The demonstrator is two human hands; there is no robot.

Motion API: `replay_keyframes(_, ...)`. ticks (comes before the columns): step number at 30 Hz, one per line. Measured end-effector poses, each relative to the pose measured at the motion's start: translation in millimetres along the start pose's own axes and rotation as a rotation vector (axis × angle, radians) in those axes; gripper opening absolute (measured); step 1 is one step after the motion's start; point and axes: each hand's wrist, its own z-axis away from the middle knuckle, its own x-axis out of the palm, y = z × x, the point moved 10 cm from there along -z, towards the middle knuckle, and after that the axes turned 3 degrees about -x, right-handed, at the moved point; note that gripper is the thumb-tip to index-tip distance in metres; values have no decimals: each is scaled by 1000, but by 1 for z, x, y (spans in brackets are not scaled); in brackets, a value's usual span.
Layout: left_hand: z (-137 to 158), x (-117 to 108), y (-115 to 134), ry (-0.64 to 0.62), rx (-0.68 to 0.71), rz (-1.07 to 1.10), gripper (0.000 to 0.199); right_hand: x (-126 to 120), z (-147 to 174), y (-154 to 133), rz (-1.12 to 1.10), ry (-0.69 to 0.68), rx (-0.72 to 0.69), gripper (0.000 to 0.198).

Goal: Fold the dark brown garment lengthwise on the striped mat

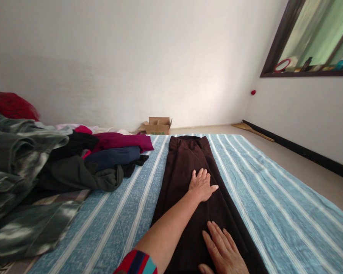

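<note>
Dark brown trousers (185, 160) lie lengthwise on the bed, the waistband at the far end and the legs running toward me. Flat on the middle of the cloth rests my left hand (201, 185), its fingers stretched out and the thumb spread to the right. Nearer to me, my right hand (224, 249) lies on the lower part of the trousers, palm down with fingers extended. Neither hand grips anything. The near ends of the trouser legs run out of view.
A blue-and-white striped sheet (268, 190) covers the bed. A heap of clothes (74, 160) fills its left side. Beyond the far edge stands an open cardboard box (157, 125) by the wall. At the upper right, a round mirror (282, 65) and bottles sit on the window sill.
</note>
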Motion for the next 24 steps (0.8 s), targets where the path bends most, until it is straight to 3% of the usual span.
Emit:
replay_keyframes(4, 1, -2, 0, 9, 3, 4, 70, -1, 1, 2, -19, 40, 69, 50)
replay_keyframes(10, 2, -3, 1, 23, 7, 5, 70, 4, 3, 0, 13, -40, -2, 48)
replay_keyframes(21, 1, -2, 0, 18, 3, 6, 70, -5, -2, 2, -27, 57, 110, 50)
replay_keyframes(24, 1, -3, 1, 24, 6, 5, 70, -4, -3, 2, -19, 32, 81, 48)
